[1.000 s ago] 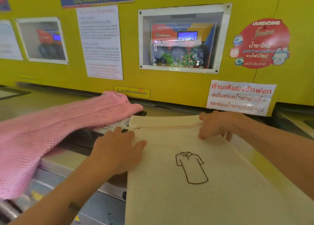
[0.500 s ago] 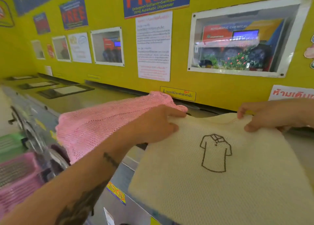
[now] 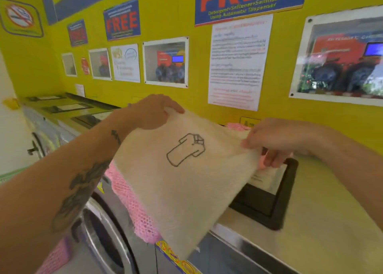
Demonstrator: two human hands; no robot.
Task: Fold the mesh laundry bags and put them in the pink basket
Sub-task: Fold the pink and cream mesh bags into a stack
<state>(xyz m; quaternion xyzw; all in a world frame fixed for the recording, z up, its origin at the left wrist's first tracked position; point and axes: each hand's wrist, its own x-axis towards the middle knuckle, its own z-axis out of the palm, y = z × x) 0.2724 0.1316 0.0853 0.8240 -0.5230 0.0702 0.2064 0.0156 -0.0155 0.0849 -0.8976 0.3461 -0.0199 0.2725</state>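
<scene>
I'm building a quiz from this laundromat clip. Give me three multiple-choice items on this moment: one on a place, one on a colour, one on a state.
1. Where is the pink mesh bag?
A. behind and below the cream bag
B. on the floor
C. pinned to the wall

2. What colour is the wall?
A. white
B. yellow
C. green

3. How is the cream mesh bag held?
A. lying flat, untouched
B. lifted by one hand only
C. lifted, gripped by both hands

Answers:
1 A: pink mesh shows past the cream bag's lower left edge.
2 B: yellow surrounds every poster.
3 C: the left hand and right hand pinch its top corners and it hangs.
</scene>
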